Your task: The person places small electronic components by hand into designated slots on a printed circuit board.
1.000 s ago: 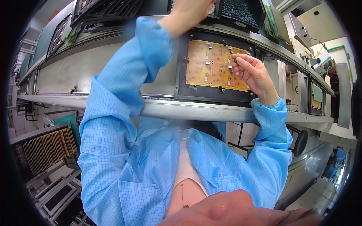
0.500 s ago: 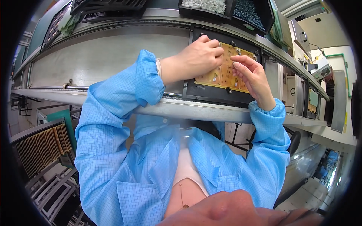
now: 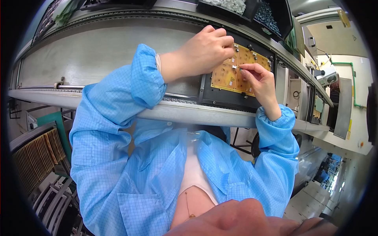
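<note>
A yellow circuit board panel (image 3: 224, 80) lies in a black frame (image 3: 208, 94) on the conveyor. My left hand (image 3: 208, 51) is above the panel's upper left part, its fingers curled together; what they hold, if anything, is hidden. My right hand (image 3: 260, 80) comes in from the right. Its thumb and forefinger pinch a tiny dark component (image 3: 241, 69) at the middle of the panel. A small white part (image 3: 234, 67) sits on the panel just left of that pinch. Black clips (image 3: 250, 47) stand along the frame's edge.
Beyond the conveyor's far rail stand a black bin of white parts (image 3: 230, 4) and another of dark blue parts (image 3: 267, 17). The near metal rail (image 3: 197, 114) runs under my forearms. A rack of ribbed slats (image 3: 39, 153) stands at lower left.
The view has shifted slightly. My right fingertips have closed in on the middle of the panel. My left hand has moved a little up the panel, and the small white part now shows.
</note>
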